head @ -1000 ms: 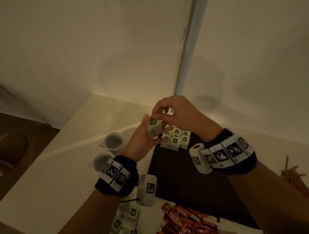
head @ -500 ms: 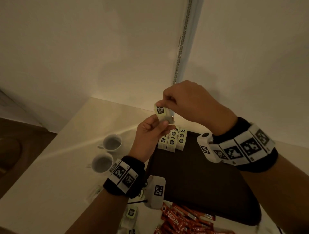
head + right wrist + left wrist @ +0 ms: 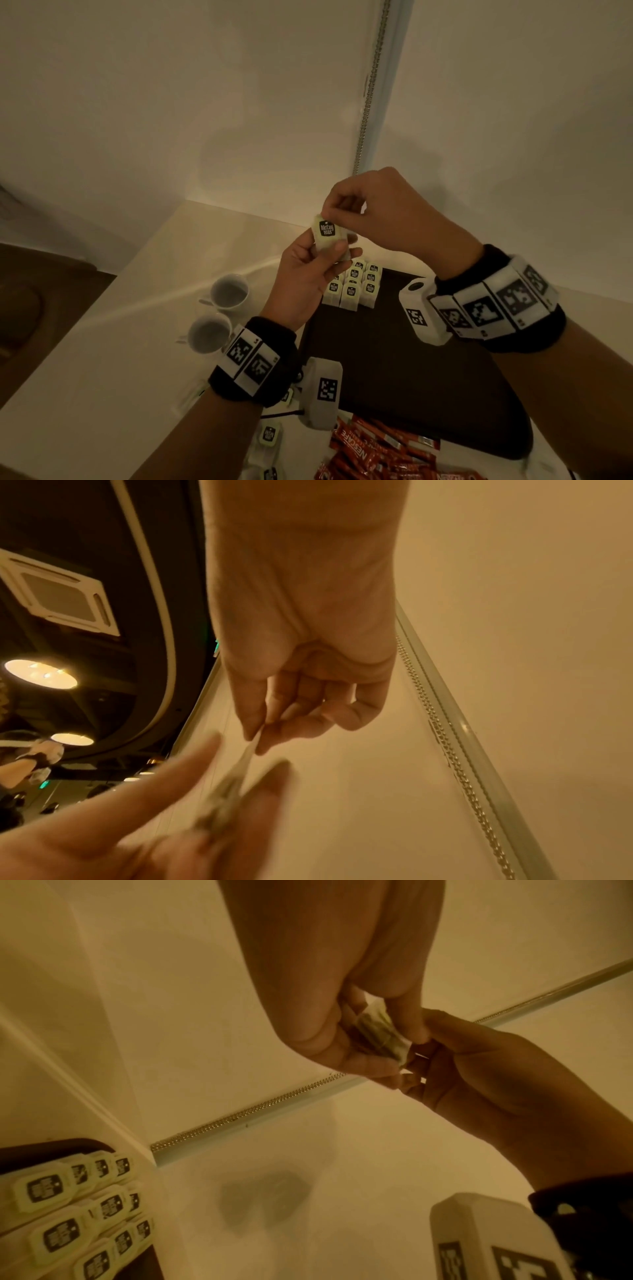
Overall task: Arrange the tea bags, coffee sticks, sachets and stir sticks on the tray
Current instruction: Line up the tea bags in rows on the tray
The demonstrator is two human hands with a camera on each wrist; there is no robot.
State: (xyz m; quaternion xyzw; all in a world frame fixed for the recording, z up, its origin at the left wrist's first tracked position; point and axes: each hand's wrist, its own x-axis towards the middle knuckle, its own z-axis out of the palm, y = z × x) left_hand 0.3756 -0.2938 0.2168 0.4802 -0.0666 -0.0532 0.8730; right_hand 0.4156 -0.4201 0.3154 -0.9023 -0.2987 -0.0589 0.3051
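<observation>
**Both hands on one tea bag, raised above tray**

Left hand (image 3: 308,274) grips the lower part of a tea bag (image 3: 327,234), thumb and fingers curled round it, label facing the head camera. Right hand (image 3: 383,209) pinches the bag's top edge from above, thumb and forefinger together; its other fingers are curled in. In the right wrist view the pinch (image 3: 260,731) is plain, and the left fingers (image 3: 205,775) are blurred. The bag is held clear of the surface, over the far left corner of the dark tray (image 3: 411,359). Just below the hands, rows of tea bags (image 3: 352,287) stand packed together in that corner. Left of the left hand, two white cups (image 3: 219,311) sit on the counter (image 3: 85,359). Near the left wrist, loose tea bags (image 3: 269,434) lie off the tray; beside them is a heap of red coffee sticks (image 3: 370,448).
</observation>
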